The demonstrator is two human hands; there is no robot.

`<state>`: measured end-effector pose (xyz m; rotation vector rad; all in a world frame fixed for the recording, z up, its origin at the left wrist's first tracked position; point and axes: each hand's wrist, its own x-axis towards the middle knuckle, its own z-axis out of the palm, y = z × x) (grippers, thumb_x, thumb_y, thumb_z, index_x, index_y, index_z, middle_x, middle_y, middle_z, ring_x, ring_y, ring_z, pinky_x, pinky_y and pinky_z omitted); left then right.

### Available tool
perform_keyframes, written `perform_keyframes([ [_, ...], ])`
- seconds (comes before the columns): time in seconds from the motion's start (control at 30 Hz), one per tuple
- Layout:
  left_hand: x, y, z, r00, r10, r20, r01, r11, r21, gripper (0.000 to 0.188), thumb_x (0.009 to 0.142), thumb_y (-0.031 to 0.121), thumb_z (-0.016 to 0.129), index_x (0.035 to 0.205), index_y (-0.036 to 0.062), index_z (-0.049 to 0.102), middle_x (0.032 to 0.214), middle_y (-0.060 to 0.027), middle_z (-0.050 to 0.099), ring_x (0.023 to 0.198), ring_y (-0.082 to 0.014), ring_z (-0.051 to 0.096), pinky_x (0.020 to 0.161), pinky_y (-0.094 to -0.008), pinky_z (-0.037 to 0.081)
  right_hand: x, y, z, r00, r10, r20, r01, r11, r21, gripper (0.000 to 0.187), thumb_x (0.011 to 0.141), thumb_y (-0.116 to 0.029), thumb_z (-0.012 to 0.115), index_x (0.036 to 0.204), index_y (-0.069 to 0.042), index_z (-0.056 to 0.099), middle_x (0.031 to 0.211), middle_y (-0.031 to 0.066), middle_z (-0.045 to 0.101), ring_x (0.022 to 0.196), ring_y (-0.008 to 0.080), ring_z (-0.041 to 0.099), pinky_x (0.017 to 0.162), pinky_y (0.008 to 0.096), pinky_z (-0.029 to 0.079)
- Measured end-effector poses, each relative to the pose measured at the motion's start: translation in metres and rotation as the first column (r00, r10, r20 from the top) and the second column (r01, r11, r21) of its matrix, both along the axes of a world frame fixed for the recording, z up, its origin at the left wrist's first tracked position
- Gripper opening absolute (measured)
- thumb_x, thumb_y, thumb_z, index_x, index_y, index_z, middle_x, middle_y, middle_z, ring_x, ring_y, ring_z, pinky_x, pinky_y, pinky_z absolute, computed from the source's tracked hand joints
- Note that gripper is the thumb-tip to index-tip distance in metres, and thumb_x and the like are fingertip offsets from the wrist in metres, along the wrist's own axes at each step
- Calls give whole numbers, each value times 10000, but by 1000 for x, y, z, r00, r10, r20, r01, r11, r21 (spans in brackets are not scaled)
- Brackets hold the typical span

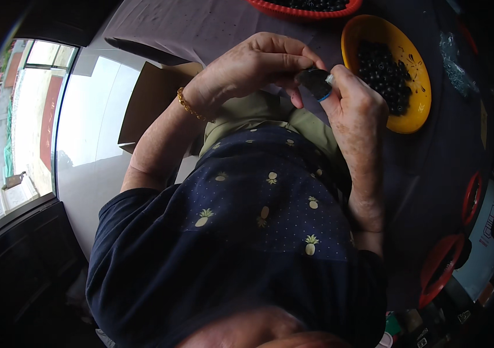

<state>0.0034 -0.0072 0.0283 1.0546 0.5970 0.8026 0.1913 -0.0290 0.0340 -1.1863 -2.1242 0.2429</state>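
In my right hand (358,107) a small dark, flat tool with a blue edge (315,84) is gripped between thumb and fingers, a whitish bit showing by the thumb. My left hand (258,64) is closed at the tool's far end, thumb and forefinger tips pinched together; what they hold, if anything, is hidden. Both hands are raised over my lap, close together. Just right of them stands a yellow oval bowl (422,95) with many small, round, black, bead-like pieces (383,75) in it.
A red basket (310,13) of dark pieces stands at the far edge on the dark tablecloth (200,26). Clear crumpled plastic (455,64) lies right of the bowl. Red round containers (444,269) sit at the lower right. A cardboard box (154,101) stands left, near the window.
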Motion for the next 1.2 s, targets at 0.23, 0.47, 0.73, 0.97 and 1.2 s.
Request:
perform_keyframes([
  [0.23,-5,6,8,979,-69,-191,76,997,26,250,913,139,498,1033,-55,598,873,-118,635,648,-191,653,668,-274,550,-2,1,1,998,56,41,-56,998,7,182,712,-128,740,755,-51,580,671,75,639,601,206,648,492,314,507],
  [0.47,-1,7,-5,998,-55,-29,55,998,-14,260,909,166,502,1021,-51,589,818,-73,619,623,-110,601,650,-271,536,2,1,4,998,63,-6,-63,998,-15,204,703,-141,751,733,-58,567,641,49,624,591,178,639,481,303,493],
  [0.73,1,8,-10,980,-59,192,63,998,-14,277,932,133,434,1072,-75,553,768,-25,560,592,-61,463,720,-298,518,2,-5,6,999,-1,-54,7,994,108,255,695,-152,767,705,-78,523,590,13,561,531,151,586,452,291,459],
  [0.97,3,5,-8,986,-16,165,15,1000,5,270,936,135,433,1066,-66,557,778,-33,566,602,-69,466,722,-286,513,-4,-5,2,980,45,-194,0,975,223,240,661,-80,768,838,-82,606,616,6,556,542,149,579,467,278,466],
  [1.2,1,6,-16,965,-3,263,9,1000,-20,265,923,157,479,1094,-33,550,818,-25,558,667,-64,484,744,-229,470,-7,-8,0,978,136,-155,-82,948,308,565,560,81,703,1090,-99,627,638,-3,564,571,146,588,503,273,482],
])
